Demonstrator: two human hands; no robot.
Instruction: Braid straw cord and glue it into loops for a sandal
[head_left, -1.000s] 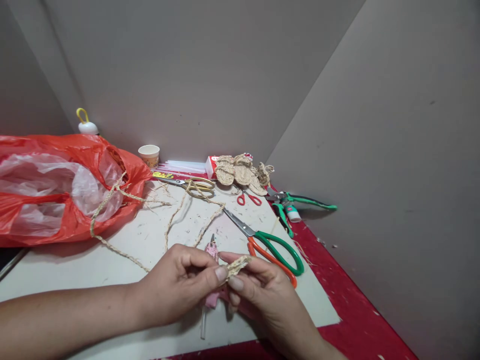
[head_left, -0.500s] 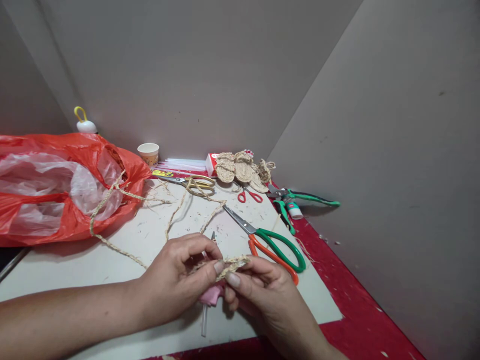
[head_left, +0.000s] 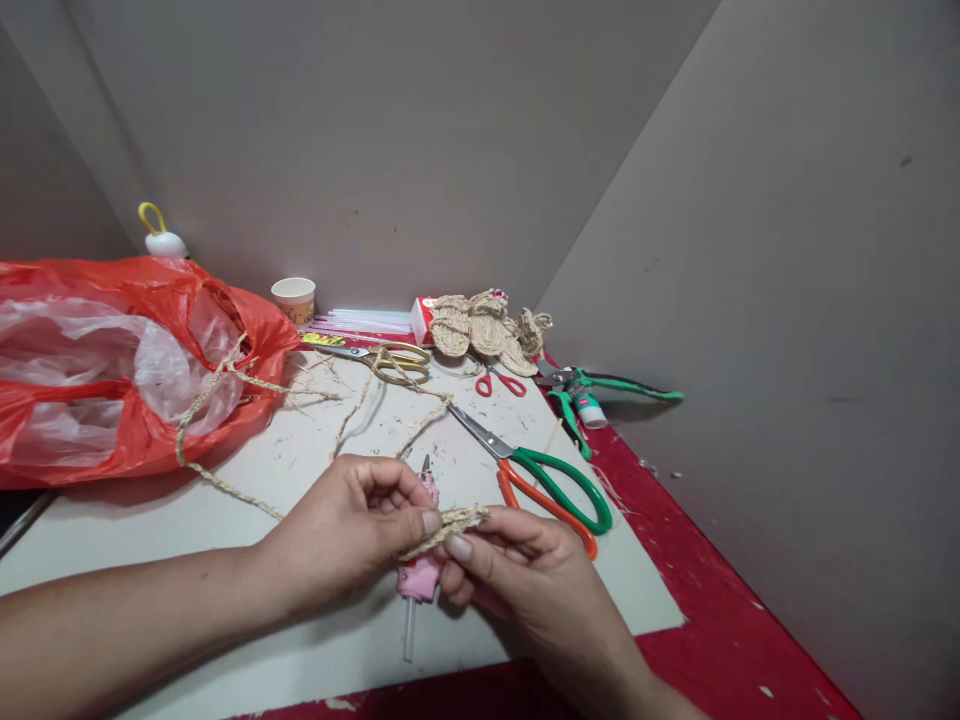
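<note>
A small piece of braided straw (head_left: 448, 528) is pinched between both hands above the white board. My left hand (head_left: 352, 525) grips its left part between thumb and fingers. My right hand (head_left: 517, 570) holds the right end, thumb in front. Beneath the hands lies a pink glue gun (head_left: 420, 578) with a clear stick poking out toward me, partly hidden by the fingers. Scissors with green and orange handles (head_left: 559, 490) rest just beyond my right hand. A long straw braid (head_left: 225, 485) trails over the board to my left hand.
A red plastic bag (head_left: 247, 330) fills the left side. Farther back are a paper cup (head_left: 293, 300), gold-handled scissors (head_left: 401, 364), clear sticks (head_left: 364, 322), woven straw pieces (head_left: 487, 330) and small red scissors (head_left: 501, 383). Green pliers (head_left: 622, 387) lie right, beside the grey wall (head_left: 787, 330).
Both hands have shifted slightly left with the braided piece, and more of the pink glue gun shows beneath them. The view has moved a little.
</note>
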